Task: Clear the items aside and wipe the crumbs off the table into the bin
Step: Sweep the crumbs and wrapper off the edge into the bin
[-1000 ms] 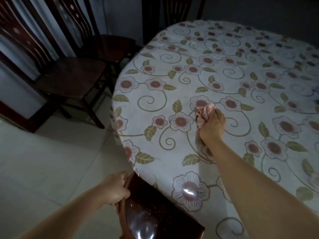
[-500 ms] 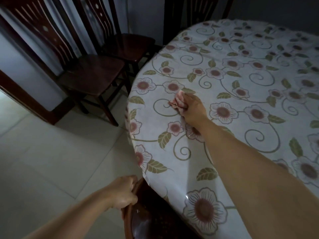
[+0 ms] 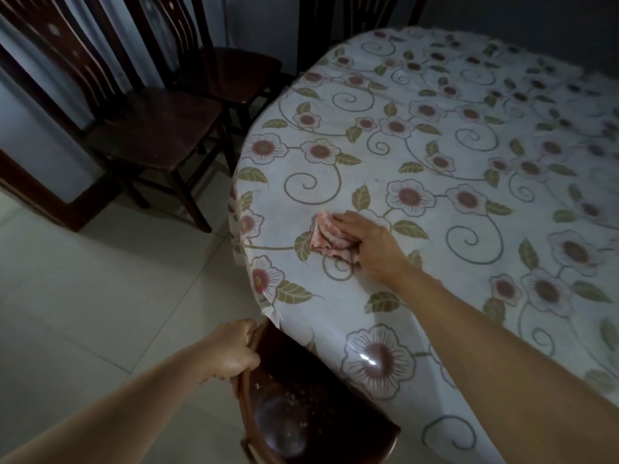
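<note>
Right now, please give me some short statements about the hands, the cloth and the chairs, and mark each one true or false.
1. The right hand presses a pink cloth on the table. True.
2. The left hand rests flat on the tablecloth. False: it grips the edge of a dark brown bin held below the table edge.
3. Pale crumbs lie inside the bin. True.
4. The cloth lies at the far end of the table. False: it is near the near left edge.
5. Two wooden chairs stand to the left of the table. True.
</note>
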`<state>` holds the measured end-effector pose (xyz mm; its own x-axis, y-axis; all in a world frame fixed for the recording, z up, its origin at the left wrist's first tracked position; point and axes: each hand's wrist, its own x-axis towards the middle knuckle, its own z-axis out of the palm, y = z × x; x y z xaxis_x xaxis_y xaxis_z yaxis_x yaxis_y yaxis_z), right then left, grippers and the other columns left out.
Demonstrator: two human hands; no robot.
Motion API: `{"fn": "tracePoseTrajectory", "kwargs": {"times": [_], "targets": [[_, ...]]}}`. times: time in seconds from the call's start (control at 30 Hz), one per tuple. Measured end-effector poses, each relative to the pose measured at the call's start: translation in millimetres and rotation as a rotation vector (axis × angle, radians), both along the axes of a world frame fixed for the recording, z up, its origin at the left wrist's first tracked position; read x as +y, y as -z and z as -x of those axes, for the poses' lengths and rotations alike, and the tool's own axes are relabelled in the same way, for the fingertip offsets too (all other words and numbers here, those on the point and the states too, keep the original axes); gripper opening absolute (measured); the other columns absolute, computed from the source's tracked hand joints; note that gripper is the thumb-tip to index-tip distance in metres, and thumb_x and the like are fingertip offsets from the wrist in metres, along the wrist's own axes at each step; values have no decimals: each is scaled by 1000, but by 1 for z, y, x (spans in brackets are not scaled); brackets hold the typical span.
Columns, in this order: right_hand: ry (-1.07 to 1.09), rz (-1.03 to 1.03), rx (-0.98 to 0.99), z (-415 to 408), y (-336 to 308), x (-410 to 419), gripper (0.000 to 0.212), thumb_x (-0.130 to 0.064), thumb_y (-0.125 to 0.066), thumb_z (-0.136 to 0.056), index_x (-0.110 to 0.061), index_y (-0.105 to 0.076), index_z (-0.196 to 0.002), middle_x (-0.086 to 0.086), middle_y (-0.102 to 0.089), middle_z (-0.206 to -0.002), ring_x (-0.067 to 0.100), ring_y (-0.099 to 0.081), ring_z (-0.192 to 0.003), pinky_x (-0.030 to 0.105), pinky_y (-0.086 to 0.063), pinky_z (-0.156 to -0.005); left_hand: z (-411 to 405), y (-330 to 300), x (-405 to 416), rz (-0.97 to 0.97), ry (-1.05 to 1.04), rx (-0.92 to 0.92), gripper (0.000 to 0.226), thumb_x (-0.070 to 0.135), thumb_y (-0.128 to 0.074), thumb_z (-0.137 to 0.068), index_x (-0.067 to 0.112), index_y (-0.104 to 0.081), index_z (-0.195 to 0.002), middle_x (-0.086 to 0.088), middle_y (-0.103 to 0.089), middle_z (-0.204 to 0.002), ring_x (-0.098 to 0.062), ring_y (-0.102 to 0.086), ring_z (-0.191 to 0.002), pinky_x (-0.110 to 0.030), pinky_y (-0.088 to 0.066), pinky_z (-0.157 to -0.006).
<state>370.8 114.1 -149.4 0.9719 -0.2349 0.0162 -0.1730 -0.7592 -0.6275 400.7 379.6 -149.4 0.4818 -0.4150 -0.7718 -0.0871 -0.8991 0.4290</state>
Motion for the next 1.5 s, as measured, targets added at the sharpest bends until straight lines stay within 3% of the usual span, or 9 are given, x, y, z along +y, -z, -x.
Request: {"fn": "tracePoseTrajectory", "kwargs": {"times": [0.33, 0.43, 0.57, 0.73, 0.87, 0.97, 1.07, 1.17, 1.5], "targets": [[-14, -15, -10, 119, 10, 112, 44, -8, -53, -87, -17, -54, -130, -5, -48, -140, 4, -30, -135, 18, -20, -115, 24, -11, 9, 103, -41, 0, 30, -4, -53, -80, 21, -41, -71, -7, -54, -60, -8, -47, -23, -16, -31, -28], [-189, 184, 12, 149, 12, 147, 39, -3, -55, -76, -16, -70, -110, -3, -65, -121, 13, -58, -118, 24, -46, -100, 32, -14, 19, 122, -27, 6, 23, -4, -54, -81, 16, -43, -75, -6, -51, -58, -7, -45, -21, -15, -30, -28], [-103, 155, 539, 186, 26, 182, 49, -10, -68, -74, -23, -60, -121, -5, -55, -133, 19, -52, -122, 31, -45, -97, 39, -11, 40, 89, -24, 27, 26, -2, -53, -82, 6, -46, -105, -6, -51, -62, -9, -47, -26, -17, -31, -30], [130, 204, 449, 173, 0, 207, 43, -50, -39, -86, -15, -65, -79, 5, -64, -86, 28, -63, -90, 31, -42, -69, 51, -21, 69, 142, -13, 46, 17, -3, -56, -81, 11, -48, -79, -6, -58, -51, -16, -56, -30, -15, -33, -28], [422, -182, 414, 164, -26, 215, 26, -23, -56, -87, -14, -67, -64, -5, -54, -60, 12, -58, -69, 18, -44, -68, 52, -24, 92, 136, -7, 31, 19, -4, -54, -81, 12, -49, -72, -6, -57, -46, -11, -50, -24, -15, -33, -28], [553, -394, 501, 163, -18, 229, 14, -12, -60, -85, -6, -71, -91, 11, -68, -84, 20, -64, -78, 27, -49, -70, 50, -19, 106, 142, -14, 19, 18, -4, -55, -80, 11, -46, -75, -10, -56, -59, -12, -51, -24, -16, -33, -27], [584, -117, 734, 171, 3, 262, 25, -17, -53, -87, -9, -65, -107, 12, -64, -110, 30, -63, -103, 36, -50, -82, 51, -12, 115, 168, -5, -14, 17, -3, -56, -79, 13, -49, -77, -8, -59, -59, -13, -54, -27, -19, -36, -28], [651, -160, 595, 173, 1, 265, 23, -30, -54, -88, -15, -67, -78, 8, -64, -81, 24, -61, -82, 33, -48, -72, 50, -4, 121, 183, 1, -40, 20, -2, -59, -76, 15, -51, -72, -9, -62, -56, -16, -57, -30, -19, -37, -29], [710, -256, 717, 181, 33, 273, 15, -17, -57, -87, -6, -67, -89, 9, -68, -86, 24, -67, -84, 28, -48, -65, 65, 25, 128, 192, -71, 36, 19, 1, -62, -78, 16, -50, -76, -12, -67, -68, -30, -67, -47, -30, -54, -41]]}}
